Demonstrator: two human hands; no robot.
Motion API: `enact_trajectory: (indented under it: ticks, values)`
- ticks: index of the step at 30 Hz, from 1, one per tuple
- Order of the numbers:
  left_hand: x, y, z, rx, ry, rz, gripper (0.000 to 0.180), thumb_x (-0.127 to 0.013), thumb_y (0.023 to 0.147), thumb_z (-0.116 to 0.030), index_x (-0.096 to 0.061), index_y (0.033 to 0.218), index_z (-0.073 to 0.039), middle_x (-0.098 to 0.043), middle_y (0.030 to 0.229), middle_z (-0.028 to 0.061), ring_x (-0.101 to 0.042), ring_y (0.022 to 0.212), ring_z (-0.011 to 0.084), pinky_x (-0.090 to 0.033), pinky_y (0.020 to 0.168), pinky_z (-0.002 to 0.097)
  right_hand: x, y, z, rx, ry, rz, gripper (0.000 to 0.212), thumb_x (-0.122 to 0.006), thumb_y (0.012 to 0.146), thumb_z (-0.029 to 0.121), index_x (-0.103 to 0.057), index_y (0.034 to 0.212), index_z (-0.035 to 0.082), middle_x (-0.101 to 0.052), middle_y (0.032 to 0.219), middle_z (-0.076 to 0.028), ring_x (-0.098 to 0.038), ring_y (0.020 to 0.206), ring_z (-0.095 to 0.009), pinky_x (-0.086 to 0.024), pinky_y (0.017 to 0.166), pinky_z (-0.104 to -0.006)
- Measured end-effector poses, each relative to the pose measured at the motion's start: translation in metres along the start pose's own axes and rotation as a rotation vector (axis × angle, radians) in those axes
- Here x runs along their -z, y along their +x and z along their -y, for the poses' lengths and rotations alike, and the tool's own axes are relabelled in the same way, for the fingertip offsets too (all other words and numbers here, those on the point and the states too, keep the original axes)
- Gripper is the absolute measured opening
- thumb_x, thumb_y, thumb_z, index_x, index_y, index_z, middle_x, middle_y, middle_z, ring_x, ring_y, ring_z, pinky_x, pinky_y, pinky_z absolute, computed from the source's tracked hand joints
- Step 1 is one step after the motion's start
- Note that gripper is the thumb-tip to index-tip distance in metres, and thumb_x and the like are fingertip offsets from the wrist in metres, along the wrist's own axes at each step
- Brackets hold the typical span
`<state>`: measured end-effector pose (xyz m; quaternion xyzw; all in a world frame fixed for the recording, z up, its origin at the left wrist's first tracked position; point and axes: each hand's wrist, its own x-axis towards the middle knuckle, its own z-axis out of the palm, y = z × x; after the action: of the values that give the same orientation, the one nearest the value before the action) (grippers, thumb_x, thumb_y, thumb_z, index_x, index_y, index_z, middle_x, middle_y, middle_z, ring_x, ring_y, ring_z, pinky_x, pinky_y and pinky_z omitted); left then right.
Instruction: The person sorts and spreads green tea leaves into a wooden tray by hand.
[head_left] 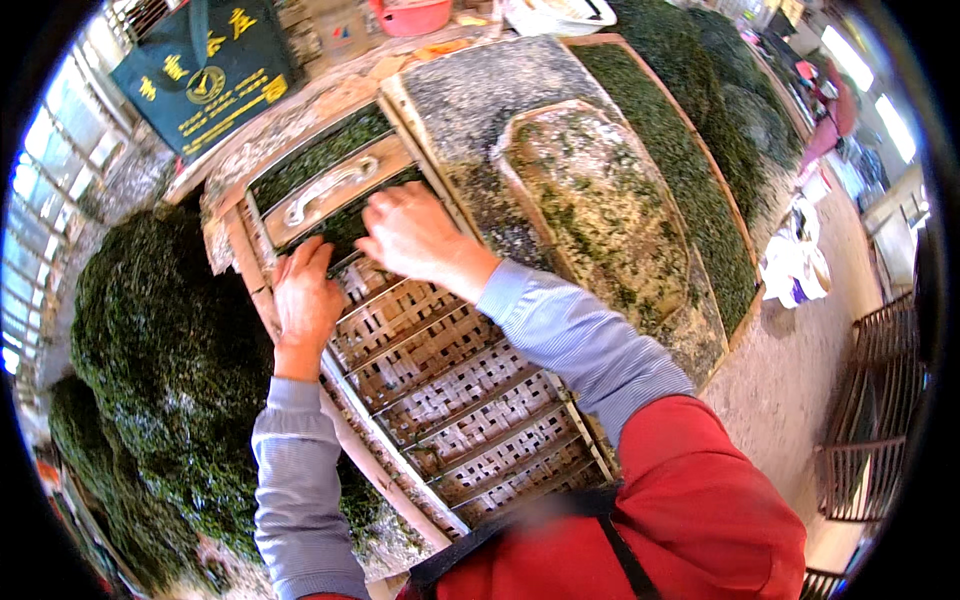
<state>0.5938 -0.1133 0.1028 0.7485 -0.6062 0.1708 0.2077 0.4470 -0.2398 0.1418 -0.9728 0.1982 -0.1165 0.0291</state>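
Note:
A long frame with a woven bamboo bottom [440, 350] and several thin crosswise slats lies before me. Across its far part rests a wooden board [385, 165] with a pale curved handle [328, 188]. Dark green shredded leafy material [345, 225] fills the strip just below this board. My right hand [425, 235] has its fingers bent down into that strip, closed at the green material. My left hand [308, 300] is at the frame's left side, fingers together and bent down near the board's lower corner. What its fingertips hold, if anything, is hidden.
Big dark green heaps stand left [170, 370] and far right [690, 80]. Right of the frame lies a grey board [480, 85] bearing a shallow tray [600, 200] with green scraps. A dark green bag [205, 85], a pink basin [415, 15] and a white basin [560, 15] sit beyond.

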Motion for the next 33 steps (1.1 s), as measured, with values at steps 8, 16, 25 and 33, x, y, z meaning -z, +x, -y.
enact_trajectory:
  ticks: [8,16,25,33]
  values:
    - [-0.012,-0.014,0.0,0.105,0.187,0.058,0.034,-0.055,0.065,-0.007,-0.065,0.097,-0.004,-0.061,0.11,0.0091,-0.058,0.102,0.0236,-0.034,0.1,0.0417,-0.013,-0.043,-0.055,0.05,0.274,-0.459,0.018,-0.061,0.081,0.014,-0.066,0.095,0.005,-0.065,0.099,-0.013,-0.063,0.09,-0.025,-0.054,0.078,-0.0343]
    - [0.026,-0.017,0.021,0.2,-0.263,-0.25,0.035,-0.049,0.065,0.008,-0.064,0.094,-0.002,-0.064,0.097,0.0156,-0.062,0.091,0.0314,-0.05,0.082,0.0358,0.02,-0.188,-0.212,-0.888,-0.288,-0.322,0.042,-0.058,0.084,0.035,-0.053,0.107,0.0,-0.059,0.094,-0.023,-0.061,0.082,-0.037,-0.051,0.067,-0.0451]
    - [0.011,-0.013,0.005,0.043,-0.004,-0.004,0.037,-0.055,0.064,0.003,-0.061,0.101,-0.002,-0.058,0.108,0.0112,-0.055,0.103,0.0285,-0.038,0.097,0.0413,0.033,-0.122,-0.204,-0.845,0.707,-0.488,0.01,-0.062,0.082,0.009,-0.064,0.088,0.001,-0.061,0.067,-0.011,-0.058,0.052,-0.018,-0.049,0.046,-0.0284]
    - [0.01,0.009,0.0,-0.038,-0.129,0.21,0.051,-0.052,0.062,0.011,-0.058,0.111,-0.003,-0.055,0.117,0.0129,-0.05,0.112,0.0301,-0.043,0.094,0.0367,0.037,0.026,-0.06,-0.231,1.12,0.047,0.028,-0.057,0.086,0.007,-0.057,0.113,-0.003,-0.064,0.08,-0.012,-0.062,0.066,-0.013,-0.052,0.056,-0.0205]
